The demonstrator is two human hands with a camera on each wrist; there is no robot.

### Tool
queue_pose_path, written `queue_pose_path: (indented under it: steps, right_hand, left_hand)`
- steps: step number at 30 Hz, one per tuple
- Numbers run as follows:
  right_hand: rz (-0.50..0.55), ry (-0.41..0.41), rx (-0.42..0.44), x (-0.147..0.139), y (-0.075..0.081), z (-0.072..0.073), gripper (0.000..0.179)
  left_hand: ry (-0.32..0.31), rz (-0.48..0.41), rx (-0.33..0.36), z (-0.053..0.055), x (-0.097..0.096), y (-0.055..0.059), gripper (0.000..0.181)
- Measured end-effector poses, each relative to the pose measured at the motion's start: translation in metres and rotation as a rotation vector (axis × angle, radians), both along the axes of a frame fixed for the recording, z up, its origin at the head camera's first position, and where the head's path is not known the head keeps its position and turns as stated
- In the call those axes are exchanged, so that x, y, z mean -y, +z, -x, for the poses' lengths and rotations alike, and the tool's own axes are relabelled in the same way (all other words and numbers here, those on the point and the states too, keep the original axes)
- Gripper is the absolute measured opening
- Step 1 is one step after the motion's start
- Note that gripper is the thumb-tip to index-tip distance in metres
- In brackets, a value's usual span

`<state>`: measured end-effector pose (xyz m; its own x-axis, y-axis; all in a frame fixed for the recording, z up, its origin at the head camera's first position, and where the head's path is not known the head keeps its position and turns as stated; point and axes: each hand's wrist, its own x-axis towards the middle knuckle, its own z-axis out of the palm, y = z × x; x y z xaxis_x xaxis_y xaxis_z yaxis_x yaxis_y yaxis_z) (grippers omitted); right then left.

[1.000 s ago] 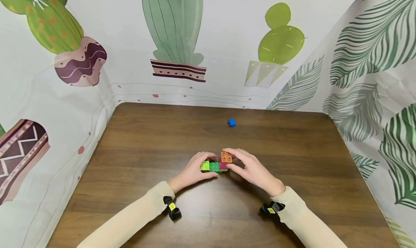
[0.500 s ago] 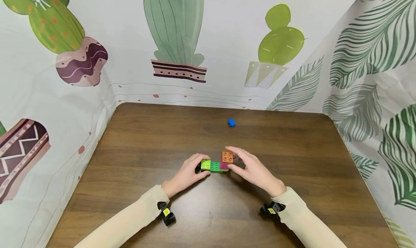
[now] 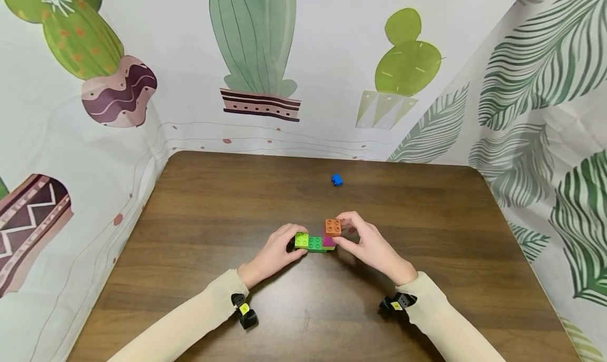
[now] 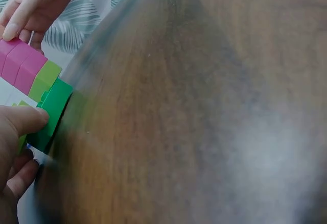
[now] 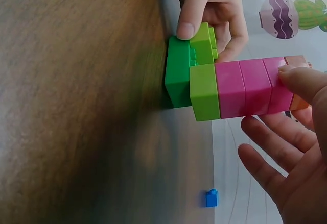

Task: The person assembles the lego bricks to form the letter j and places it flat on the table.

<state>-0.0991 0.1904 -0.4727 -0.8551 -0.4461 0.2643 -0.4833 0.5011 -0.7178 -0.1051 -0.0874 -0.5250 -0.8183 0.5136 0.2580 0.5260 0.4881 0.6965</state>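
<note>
A long green toy building brick (image 3: 315,243) lies on the table as a base. My left hand (image 3: 273,254) pinches its left end, thumb on the near side, where a lime brick (image 3: 301,240) is fixed on top. On the right end rises a tower: a second lime brick (image 5: 204,92), then several pink bricks (image 5: 245,87), with an orange brick (image 3: 333,227) topmost. My right hand (image 3: 370,246) holds the tower near its top. Its thumb (image 5: 301,81) presses the uppermost pink brick, while some fingers (image 5: 265,170) stay apart from the bricks.
A small blue brick (image 3: 337,179) lies farther back on the brown wooden table (image 3: 227,193). Behind the table hangs a white cloth (image 3: 332,61) with printed cacti and leaves. Both wrists carry black cameras (image 3: 248,315).
My left hand has shifted left to the end of the green brick. The fingers of my right hand have moved back from the orange brick's far edge. The bricks have shifted slightly right.
</note>
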Motion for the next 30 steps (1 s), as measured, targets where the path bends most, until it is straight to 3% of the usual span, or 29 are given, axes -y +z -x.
queue_pose_path:
  steps: [15, 23, 30]
  right_hand:
    - [0.066, -0.076, 0.119, 0.000, -0.002, 0.021, 0.041]
    - [0.124, -0.094, 0.181, 0.001, -0.006, 0.031, 0.054]
    - [0.130, -0.086, 0.132, 0.000, -0.012, 0.040, 0.047]
  left_hand:
    - [-0.005, 0.059, -0.061, 0.002, -0.001, 0.002, 0.057]
    - [0.009, 0.076, -0.066, 0.002, -0.003, 0.005, 0.051]
    - [0.015, 0.091, -0.073, 0.003, -0.004, 0.007, 0.050]
